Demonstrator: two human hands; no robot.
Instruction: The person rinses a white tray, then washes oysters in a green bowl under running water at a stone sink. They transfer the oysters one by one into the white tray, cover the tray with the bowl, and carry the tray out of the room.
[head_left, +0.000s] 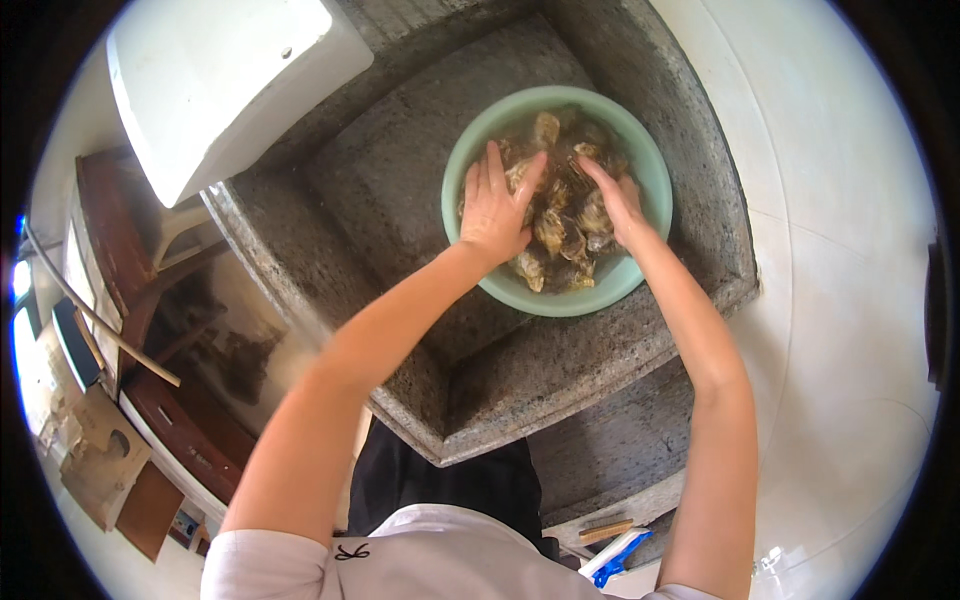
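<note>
A pale green plastic basin (556, 304) stands inside a grey stone sink (382, 161). It holds murky water and several rough oysters in the shell (551, 229). On the basin's left side my left hand (496, 206) lies over the shells, fingers apart and palm down, partly in the water. My right hand (619, 196) is at the right side, tilted inward, its thumb stretched toward the middle and its other fingers partly hidden among the shells. Neither hand is plainly closed round a shell.
A white basin or box (225, 82) juts over the sink's upper left corner. Low at the right lie a wooden brush (606, 531) and a blue and white object (619, 556). A white wall (847, 247) borders the sink on the right; dark wooden furniture (180, 427) stands left.
</note>
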